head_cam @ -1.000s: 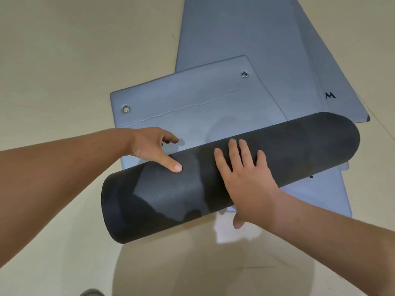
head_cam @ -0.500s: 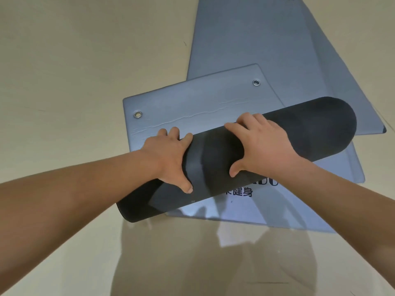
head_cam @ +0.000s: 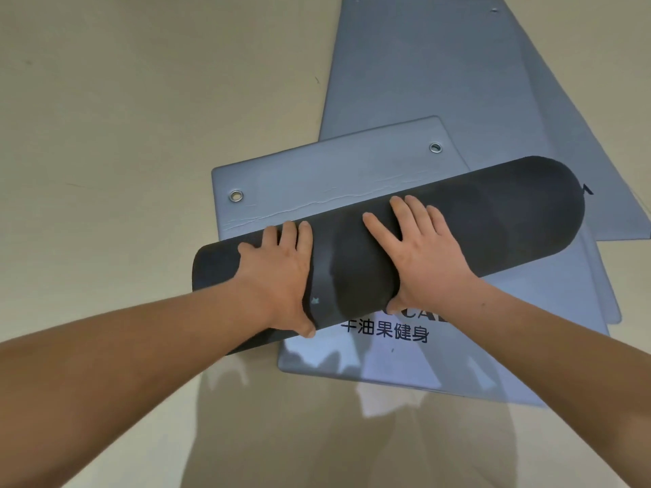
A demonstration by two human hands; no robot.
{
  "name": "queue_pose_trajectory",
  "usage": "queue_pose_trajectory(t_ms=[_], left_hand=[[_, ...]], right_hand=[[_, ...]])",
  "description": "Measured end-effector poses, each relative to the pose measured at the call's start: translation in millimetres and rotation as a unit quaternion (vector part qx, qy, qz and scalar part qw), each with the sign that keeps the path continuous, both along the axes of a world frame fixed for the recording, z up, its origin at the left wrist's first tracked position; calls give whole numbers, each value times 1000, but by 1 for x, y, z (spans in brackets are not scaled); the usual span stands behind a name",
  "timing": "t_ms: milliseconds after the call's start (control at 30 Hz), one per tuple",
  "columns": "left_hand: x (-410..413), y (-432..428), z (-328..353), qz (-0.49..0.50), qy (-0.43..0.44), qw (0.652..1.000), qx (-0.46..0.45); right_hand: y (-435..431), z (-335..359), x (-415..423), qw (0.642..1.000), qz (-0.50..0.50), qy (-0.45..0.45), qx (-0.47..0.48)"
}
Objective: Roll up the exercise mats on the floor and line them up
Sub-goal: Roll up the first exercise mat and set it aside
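A dark rolled-up mat (head_cam: 493,220) lies slanted across the middle of the floor. Beyond the roll, the flat grey-blue end of the eyelet mat (head_cam: 334,170) shows two metal eyelets. My left hand (head_cam: 278,276) wraps over the roll's left part, fingers reaching the far edge and thumb tucked at the near underside. My right hand (head_cam: 422,262) lies over the roll's middle, fingers spread on top and thumb against the near side. Beneath the roll lies another grey-blue printed mat (head_cam: 405,368) with black characters, partly hidden by the roll and my right wrist.
Two long grey-blue mats (head_cam: 440,65) stretch away at the back right, overlapping, one edge (head_cam: 581,163) fanning out to the right. Beige floor (head_cam: 123,135) surrounds the mats on the left and near side. My shadow falls on the floor in front.
The roll has travelled forward, away from me, covering more of the eyelet mat. Both hands went from lying flat on top to wrapping over the roll with thumbs at its near side.
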State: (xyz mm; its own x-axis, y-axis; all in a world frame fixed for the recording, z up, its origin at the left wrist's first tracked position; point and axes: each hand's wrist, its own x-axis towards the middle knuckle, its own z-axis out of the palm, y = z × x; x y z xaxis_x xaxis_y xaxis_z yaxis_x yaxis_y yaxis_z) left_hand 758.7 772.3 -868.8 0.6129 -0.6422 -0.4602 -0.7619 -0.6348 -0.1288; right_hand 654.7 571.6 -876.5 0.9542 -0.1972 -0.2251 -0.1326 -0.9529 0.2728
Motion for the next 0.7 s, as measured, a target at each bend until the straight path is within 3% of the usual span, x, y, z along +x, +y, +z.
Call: queue_pose_trajectory(t_ms=[267,400,533,700], left_hand=[[28,3,-2,-15,9,999,-37],[33,2,10,-3,63,997,-49],[24,3,19,25,169,982,-76],[11,3,15,97,378,918,-74]], right_hand=[[2,-3,9,999,46,-28,4],[-9,13,14,997,67,-28,12],[-14,43,10,995,72,55,48],[-18,75,-5,968,0,196,159]])
